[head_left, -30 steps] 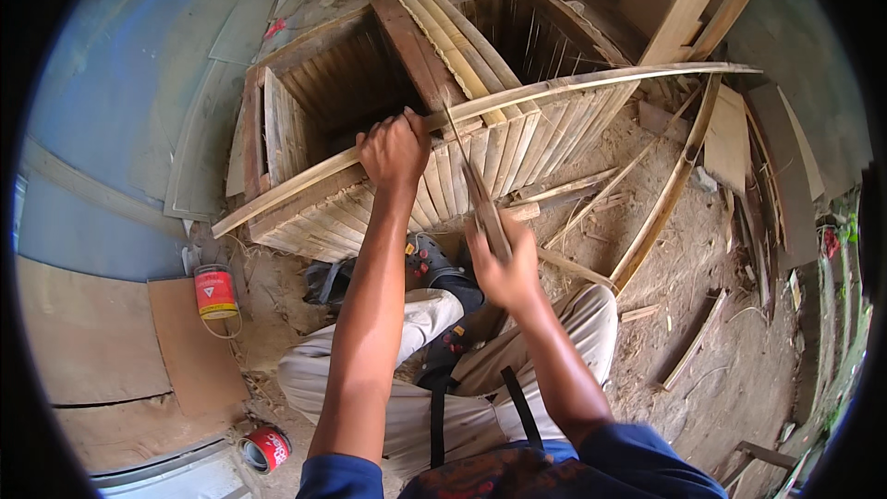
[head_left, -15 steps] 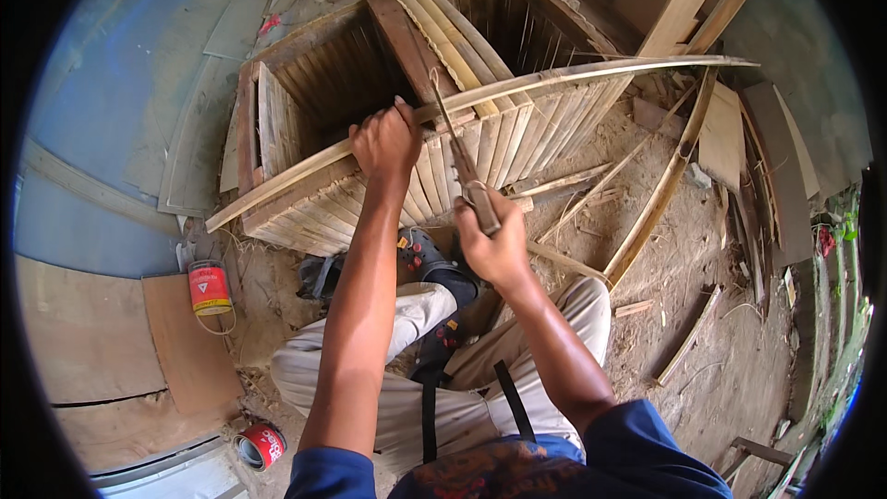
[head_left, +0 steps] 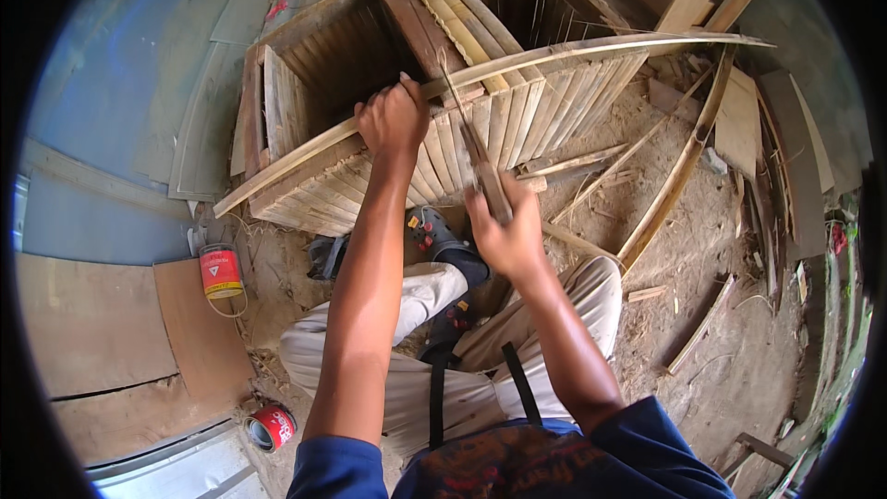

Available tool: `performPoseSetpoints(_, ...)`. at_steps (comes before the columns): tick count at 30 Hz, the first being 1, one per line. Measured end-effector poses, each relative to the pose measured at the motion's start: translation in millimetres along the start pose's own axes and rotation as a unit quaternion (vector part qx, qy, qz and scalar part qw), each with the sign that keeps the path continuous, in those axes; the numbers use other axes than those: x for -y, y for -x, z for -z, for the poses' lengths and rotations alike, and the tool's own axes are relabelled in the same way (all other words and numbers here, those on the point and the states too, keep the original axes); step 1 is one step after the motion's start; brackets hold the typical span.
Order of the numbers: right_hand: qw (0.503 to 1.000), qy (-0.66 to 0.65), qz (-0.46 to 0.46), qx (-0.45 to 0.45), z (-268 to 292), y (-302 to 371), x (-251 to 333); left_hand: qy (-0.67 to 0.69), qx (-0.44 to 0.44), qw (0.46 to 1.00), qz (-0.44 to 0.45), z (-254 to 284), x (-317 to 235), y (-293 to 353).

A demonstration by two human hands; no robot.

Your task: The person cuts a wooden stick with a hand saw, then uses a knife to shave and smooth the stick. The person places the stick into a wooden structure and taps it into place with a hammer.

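Note:
A long bamboo strip (head_left: 573,53) lies across the top edge of a slatted bamboo-and-wood box (head_left: 527,120). My left hand (head_left: 393,118) is closed around the strip, left of its middle. My right hand (head_left: 511,226) grips the wooden handle of a handsaw (head_left: 482,164). The saw's narrow blade points away from me, seen nearly edge-on, and crosses the strip just right of my left hand. Whether its teeth have cut into the strip is too small to tell.
Two open compartments show in the box, split by a brown board (head_left: 407,18). A curved bamboo piece (head_left: 679,166) and offcuts lie on the dirt floor to the right. Two red cans, one upright (head_left: 220,268) and one tipped (head_left: 271,427), are at left, beside plywood sheets (head_left: 97,328).
My right hand and the saw have shifted slightly toward me relative to the strip. The left hand keeps its hold. The whole view has shifted a little.

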State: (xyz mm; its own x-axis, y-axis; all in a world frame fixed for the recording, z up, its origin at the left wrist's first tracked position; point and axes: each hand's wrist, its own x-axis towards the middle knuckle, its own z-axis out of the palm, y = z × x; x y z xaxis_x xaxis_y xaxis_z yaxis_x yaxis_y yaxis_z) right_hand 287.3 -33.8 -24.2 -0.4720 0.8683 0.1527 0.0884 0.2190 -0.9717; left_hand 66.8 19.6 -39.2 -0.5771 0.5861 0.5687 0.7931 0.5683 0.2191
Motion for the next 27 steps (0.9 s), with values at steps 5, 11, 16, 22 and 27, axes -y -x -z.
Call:
performPoseSetpoints(5,0.999,-0.018,0.035,0.029,49,125,0,-0.021,-0.018,1.000,0.014,-2,-1,-2)
performPoseSetpoints(11,0.996,0.017,0.050,-0.068,2,12,-20,0.026,-0.045,0.999,0.004,0,1,1)
performPoseSetpoints(16,0.999,-0.039,-0.015,0.029,17,65,-17,0.033,-0.005,0.999,0.019,1,1,-4)
performPoseSetpoints(22,1.000,-0.011,-0.010,0.022,41,100,-4,0.037,-0.051,0.998,0.012,-4,2,3)
performPoseSetpoints(27,0.999,-0.035,0.035,0.003,-7,-5,-27,0.066,-0.046,0.997,0.000,1,5,1)
